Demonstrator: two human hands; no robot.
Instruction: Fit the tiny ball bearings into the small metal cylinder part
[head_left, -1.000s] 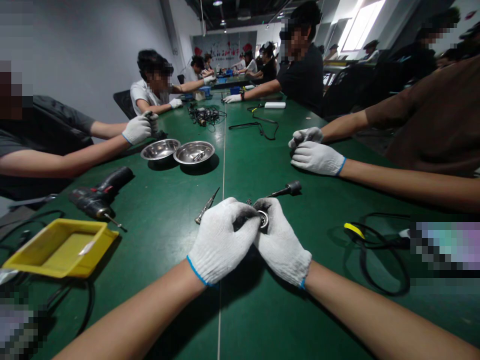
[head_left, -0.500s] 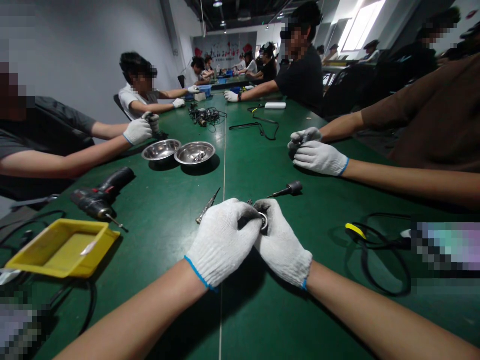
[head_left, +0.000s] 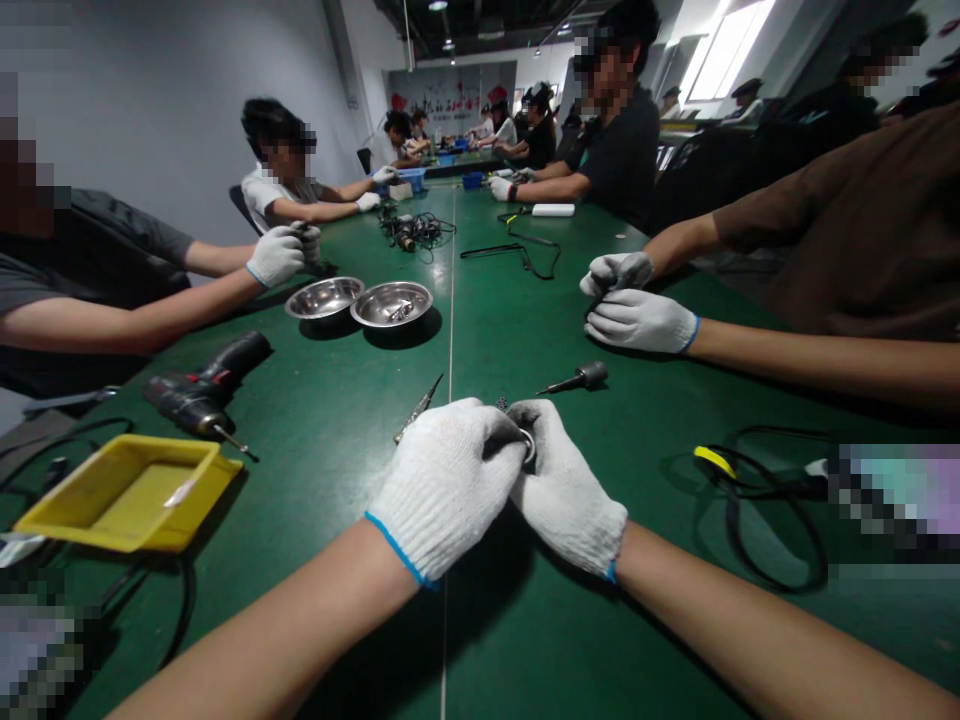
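Both my hands wear white knit gloves with blue cuffs and meet above the green table (head_left: 337, 480). My left hand (head_left: 450, 490) and my right hand (head_left: 566, 485) are closed around a small round metal ring (head_left: 528, 446), whose edge shows between the fingertips. The fingers hide most of it. Just beyond the fingertips is a small dark part (head_left: 502, 403). A thin metal tool (head_left: 420, 408) lies behind my left hand, partly covered by it. Beyond my right hand rests a dark tool with a thick round end (head_left: 591, 376).
Two steel bowls (head_left: 391, 304) stand farther back, one with small metal parts inside. At left are a power drill (head_left: 199, 395) and a yellow tray (head_left: 124, 538). Black cables (head_left: 780, 575) lie at right. Co-workers' gloved hands (head_left: 641, 320) are at both sides.
My hands stay together around the ring with barely any movement. Across the table at the back, a person's gloved hand has shifted to the right.
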